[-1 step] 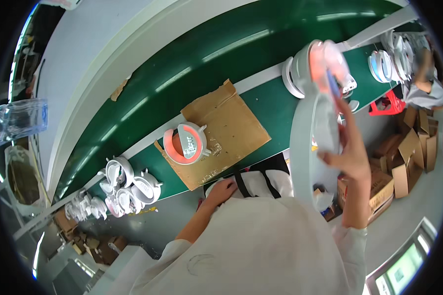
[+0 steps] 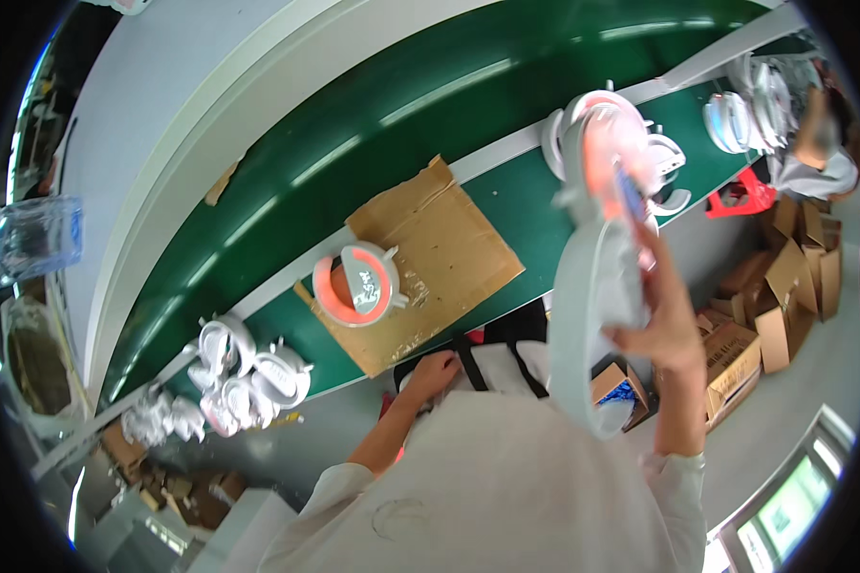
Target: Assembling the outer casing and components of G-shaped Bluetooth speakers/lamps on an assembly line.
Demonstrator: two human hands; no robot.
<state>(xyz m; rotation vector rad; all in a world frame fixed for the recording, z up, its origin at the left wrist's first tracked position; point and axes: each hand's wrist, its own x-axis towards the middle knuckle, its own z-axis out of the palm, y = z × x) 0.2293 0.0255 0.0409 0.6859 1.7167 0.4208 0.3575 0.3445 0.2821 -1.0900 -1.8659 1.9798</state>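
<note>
Your right hand [image 2: 674,320] blurs, its contact with the held pale curved band [image 2: 569,329] unclear; far right, a co-worker's arm [image 2: 812,148] blurs too.

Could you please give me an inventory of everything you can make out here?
worktop: one, green, across the middle
cardboard sheet: one, brown, on the worktop
C-shaped piece: one, white and orange-pink, on the sheet
blurred curved piece: one, pale grey, in the right hand
loose curved pieces: several, mostly white, worktop's left and right
cartons: several, brown, floor at right
plastic stool: one, red, upper right
clear container: one, bluish, far left
co-worker's arm: one, far right
left hand: one, bare, near worktop's front edge
right hand: one, bare, right of centre
</note>
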